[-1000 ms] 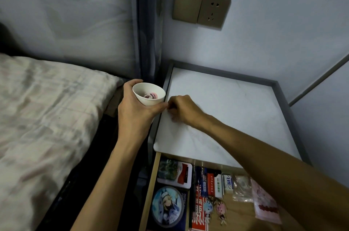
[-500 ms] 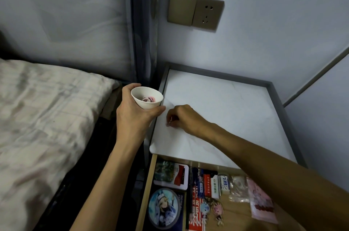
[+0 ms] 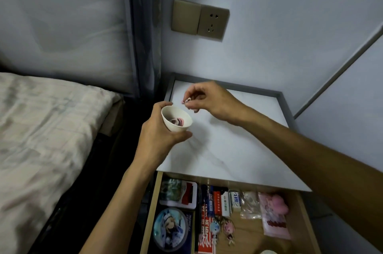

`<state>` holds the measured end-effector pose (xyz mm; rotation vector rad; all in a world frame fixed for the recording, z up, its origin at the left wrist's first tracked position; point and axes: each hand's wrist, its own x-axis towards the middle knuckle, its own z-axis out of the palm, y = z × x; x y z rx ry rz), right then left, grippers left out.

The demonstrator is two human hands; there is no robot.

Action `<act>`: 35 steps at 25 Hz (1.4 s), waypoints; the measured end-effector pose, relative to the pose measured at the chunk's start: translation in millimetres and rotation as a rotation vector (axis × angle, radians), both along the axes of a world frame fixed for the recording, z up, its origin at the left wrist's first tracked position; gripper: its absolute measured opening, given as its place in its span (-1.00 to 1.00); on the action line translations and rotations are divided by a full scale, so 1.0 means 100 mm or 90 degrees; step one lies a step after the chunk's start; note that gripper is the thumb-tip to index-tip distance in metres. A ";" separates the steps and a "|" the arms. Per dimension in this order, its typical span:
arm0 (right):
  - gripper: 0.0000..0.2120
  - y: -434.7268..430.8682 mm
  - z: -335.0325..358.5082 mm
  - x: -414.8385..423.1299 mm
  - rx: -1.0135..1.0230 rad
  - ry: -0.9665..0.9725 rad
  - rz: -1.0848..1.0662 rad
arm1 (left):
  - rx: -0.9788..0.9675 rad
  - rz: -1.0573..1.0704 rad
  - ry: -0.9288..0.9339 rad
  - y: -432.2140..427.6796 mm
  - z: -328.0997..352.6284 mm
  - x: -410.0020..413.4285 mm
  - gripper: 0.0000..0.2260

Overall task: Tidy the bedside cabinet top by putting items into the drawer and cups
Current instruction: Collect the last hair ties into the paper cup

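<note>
Cup (image 3: 176,117) up in the air: small, white, mouth tipped toward the camera. The left grip (image 3: 157,139) has it wrapped, thumb across the near side and a finger hooked at the far rim. It hangs over the left edge of the cabinet top (image 3: 228,150), clear of the surface. Down in the bottom sits something round, pink and dark (image 3: 176,122), too small to name.

Over to the right grip (image 3: 209,98): fingertips pinched tight on a tiny pink-and-white piece (image 3: 187,100), just above and just beyond the cup's far rim, not touching it. What that piece is, I cannot tell.

Cabinet top: a white marbled slab with a grey raised rim (image 3: 287,106) along the back and right, tucked into the corner of the walls. Below its front edge the wooden drawer (image 3: 248,236) stands open, and it is packed. A round badge (image 3: 171,228) with a cartoon figure is at front left, with a flat tin (image 3: 179,193) behind it. Next come red packets (image 3: 217,202), a small white-and-blue box (image 3: 235,202), a clear bag (image 3: 249,205) and a pink pouch (image 3: 273,218) on the right. Two little figure keychains (image 3: 220,228) lie side by side in the middle.

Bed (image 3: 51,139) with pale checked bedding lies to the left, and a tan switch and socket plate (image 3: 200,19) is on the wall above.
</note>
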<state>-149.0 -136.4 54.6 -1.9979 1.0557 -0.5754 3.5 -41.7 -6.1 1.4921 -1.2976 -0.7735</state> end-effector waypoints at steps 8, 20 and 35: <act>-0.80 0.43 0.21 -0.24 -0.170 0.169 0.063 | -0.018 -0.086 0.040 0.17 0.08 -0.31 -0.33; -0.86 1.13 0.04 -0.88 -0.203 0.131 -0.079 | -0.003 -0.231 0.046 0.58 -0.05 -0.71 -0.32; -0.87 1.97 -1.16 -1.55 -0.077 0.255 -0.126 | 0.103 -0.377 -0.336 1.00 -0.62 -1.04 -0.80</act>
